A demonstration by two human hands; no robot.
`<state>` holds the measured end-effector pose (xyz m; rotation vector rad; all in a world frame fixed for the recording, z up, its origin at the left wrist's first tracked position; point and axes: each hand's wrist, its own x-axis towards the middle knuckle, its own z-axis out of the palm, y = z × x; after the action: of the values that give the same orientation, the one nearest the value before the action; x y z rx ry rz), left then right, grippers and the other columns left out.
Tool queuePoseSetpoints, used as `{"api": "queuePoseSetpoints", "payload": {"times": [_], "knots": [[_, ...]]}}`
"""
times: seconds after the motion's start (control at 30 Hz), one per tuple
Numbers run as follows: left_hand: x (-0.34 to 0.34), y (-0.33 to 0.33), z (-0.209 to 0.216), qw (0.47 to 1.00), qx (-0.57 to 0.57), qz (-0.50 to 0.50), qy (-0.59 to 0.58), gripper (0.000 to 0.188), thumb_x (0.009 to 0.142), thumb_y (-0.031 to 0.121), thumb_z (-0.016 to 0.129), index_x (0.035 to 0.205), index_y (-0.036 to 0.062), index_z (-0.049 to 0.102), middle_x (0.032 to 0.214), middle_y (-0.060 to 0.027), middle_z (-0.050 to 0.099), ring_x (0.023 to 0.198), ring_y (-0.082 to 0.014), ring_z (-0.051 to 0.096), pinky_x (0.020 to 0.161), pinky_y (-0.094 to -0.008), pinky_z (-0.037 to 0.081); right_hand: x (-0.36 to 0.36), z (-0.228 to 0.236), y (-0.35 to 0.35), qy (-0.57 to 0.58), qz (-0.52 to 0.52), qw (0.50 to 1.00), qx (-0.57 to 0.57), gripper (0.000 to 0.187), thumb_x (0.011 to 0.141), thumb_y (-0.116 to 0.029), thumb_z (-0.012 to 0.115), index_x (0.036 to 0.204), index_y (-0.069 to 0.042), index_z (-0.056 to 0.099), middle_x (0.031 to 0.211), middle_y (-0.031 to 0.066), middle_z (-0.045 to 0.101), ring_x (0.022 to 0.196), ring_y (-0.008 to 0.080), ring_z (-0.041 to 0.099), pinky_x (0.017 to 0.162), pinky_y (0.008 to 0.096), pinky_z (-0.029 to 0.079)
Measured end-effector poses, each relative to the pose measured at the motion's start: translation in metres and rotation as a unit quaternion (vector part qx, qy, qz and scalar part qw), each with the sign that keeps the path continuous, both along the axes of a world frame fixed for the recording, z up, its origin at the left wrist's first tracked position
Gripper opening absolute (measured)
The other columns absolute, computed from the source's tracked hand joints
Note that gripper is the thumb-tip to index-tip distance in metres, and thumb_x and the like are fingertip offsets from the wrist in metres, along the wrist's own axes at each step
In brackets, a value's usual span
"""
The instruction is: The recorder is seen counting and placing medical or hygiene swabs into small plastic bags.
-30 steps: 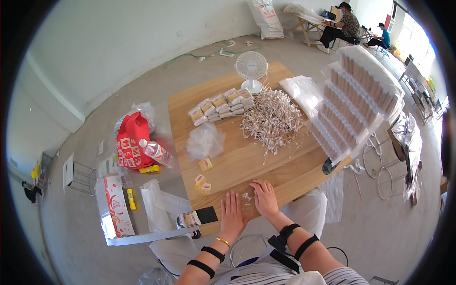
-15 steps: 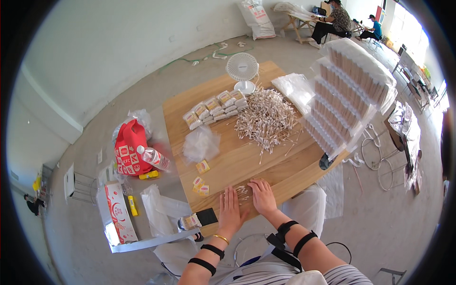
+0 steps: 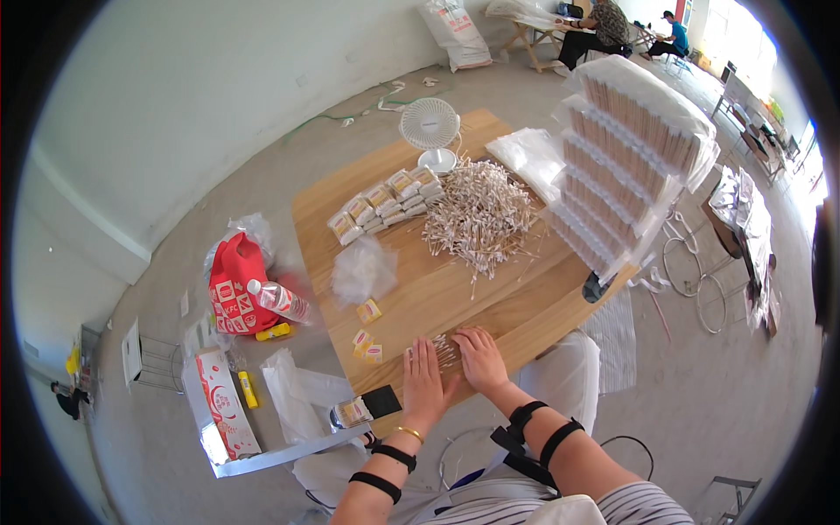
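A small row of cotton swabs (image 3: 445,352) lies on the near edge of the wooden table (image 3: 525,302). My left hand (image 3: 423,385) rests flat along its left side, fingers stretched out and close together. On the other side, my right hand (image 3: 480,360) lies palm down, fingers extended and slightly bent, touching or nearly touching the swab ends. Beyond them spreads a big loose heap of cotton swabs (image 3: 481,219). To the left are several small yellow cards (image 3: 369,311) and a pile of clear plastic bags (image 3: 364,269). Filled swab packs (image 3: 381,199) stand in rows behind.
A white fan (image 3: 430,125) stands at the far edge. Stacked swab bundles (image 3: 617,166) rise at the table's right. Left of the table are a red bag (image 3: 234,289), a water bottle (image 3: 284,302) and a carton (image 3: 223,402). Two people sit in the far background.
The view has shifted slightly, so the table items appear a little left. Both hands stay beside the swabs with almost no movement; the right one sits marginally closer to the left.
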<state>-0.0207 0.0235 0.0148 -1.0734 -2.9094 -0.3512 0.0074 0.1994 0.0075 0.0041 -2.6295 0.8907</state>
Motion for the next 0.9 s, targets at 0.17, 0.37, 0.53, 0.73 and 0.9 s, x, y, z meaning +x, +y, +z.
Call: {"api": "queuePoseSetpoints", "payload": {"times": [0.17, 0.37, 0.53, 0.73, 0.9], "knots": [[-0.011, 0.001, -0.009, 1.0, -0.011, -0.003, -0.02, 0.097, 0.097, 0.055, 0.057, 0.156, -0.015, 0.024, 0.165, -0.0336, 0.024, 0.157, -0.0446, 0.019, 0.129, -0.0544, 0.012, 0.002, -0.001, 0.0, 0.001, -0.001, 1.0, 0.003, 0.036, 0.089, -0.007, 0.061, 0.125, -0.004, 0.062, 0.129, 0.0147, 0.062, 0.129, 0.0361, 0.054, 0.116, 0.0476, 0.04], [0.017, -0.01, -0.004, 0.998, -0.027, -0.033, -0.051, 0.1, 0.097, 0.058, 0.057, 0.156, -0.0149, 0.023, 0.166, -0.0332, 0.021, 0.157, -0.0442, 0.016, 0.129, -0.0548, 0.011, 0.003, 0.001, -0.001, -0.005, 0.0, 1.0, 0.01, 0.035, 0.089, -0.006, 0.061, 0.124, -0.004, 0.062, 0.129, 0.0144, 0.062, 0.128, 0.0359, 0.054, 0.116, 0.0476, 0.04], [0.0, 0.002, 0.001, 0.999, -0.022, 0.003, -0.045, 0.102, 0.096, 0.058, 0.057, 0.158, -0.0136, 0.019, 0.166, -0.0327, 0.021, 0.158, -0.0428, 0.015, 0.128, -0.0559, 0.011, 0.003, 0.004, -0.002, 0.017, -0.003, 1.0, 0.001, 0.031, 0.091, -0.006, 0.06, 0.122, -0.005, 0.062, 0.127, 0.0141, 0.062, 0.127, 0.0362, 0.055, 0.115, 0.0474, 0.041], [-0.007, 0.002, 0.007, 0.997, 0.042, 0.005, -0.058, 0.1, 0.094, 0.048, 0.065, 0.159, -0.0118, 0.018, 0.167, -0.031, 0.02, 0.158, -0.0429, 0.014, 0.128, -0.0568, 0.01, 0.004, 0.0, -0.001, -0.008, -0.003, 1.0, 0.012, 0.038, 0.087, -0.01, 0.061, 0.125, -0.005, 0.062, 0.132, 0.0147, 0.062, 0.13, 0.0357, 0.053, 0.117, 0.0467, 0.039], [0.0, -0.026, 0.003, 0.994, 0.097, -0.02, -0.053, 0.096, 0.097, 0.054, 0.057, 0.16, -0.0085, 0.022, 0.167, -0.0284, 0.023, 0.158, -0.0403, 0.016, 0.129, -0.0562, 0.009, 0.003, 0.001, -0.002, -0.004, -0.001, 1.0, 0.013, 0.039, 0.085, -0.008, 0.061, 0.124, -0.005, 0.062, 0.13, 0.0148, 0.062, 0.129, 0.0359, 0.054, 0.116, 0.0467, 0.04]]}}
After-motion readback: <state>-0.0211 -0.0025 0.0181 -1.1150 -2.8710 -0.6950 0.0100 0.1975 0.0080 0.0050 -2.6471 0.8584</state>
